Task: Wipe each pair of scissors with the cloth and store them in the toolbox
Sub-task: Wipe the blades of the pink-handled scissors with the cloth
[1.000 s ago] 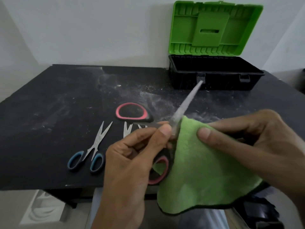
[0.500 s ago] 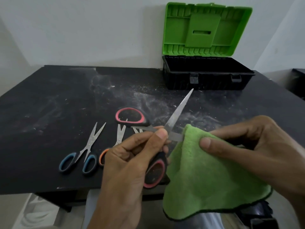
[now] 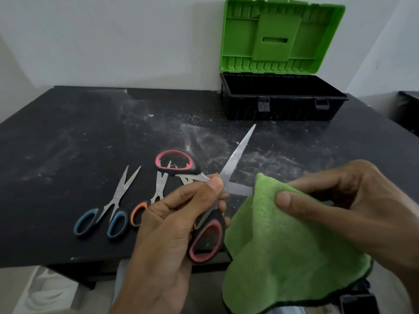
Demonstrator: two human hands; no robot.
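My left hand (image 3: 172, 227) grips a large pair of pink-handled scissors (image 3: 235, 157) near the pivot, blades spread wide. One blade points up toward the toolbox; the other runs right into the green cloth (image 3: 281, 252). My right hand (image 3: 353, 200) pinches the cloth around that blade. On the black table (image 3: 56, 141) lie blue-handled scissors (image 3: 106, 214) and orange-handled scissors (image 3: 147, 202), the latter partly hidden by my left hand. The toolbox (image 3: 281, 98) stands open at the back right, green lid up.
The table top is dusty with white streaks in the middle. A wall runs behind the table. The table's front edge lies just under my hands. A dark object (image 3: 408, 109) sits at the far right.
The scissors' blades have spread wider apart, and the cloth has slid out along the lower blade. The camera has tilted, so the toolbox sits lower and more to the left.
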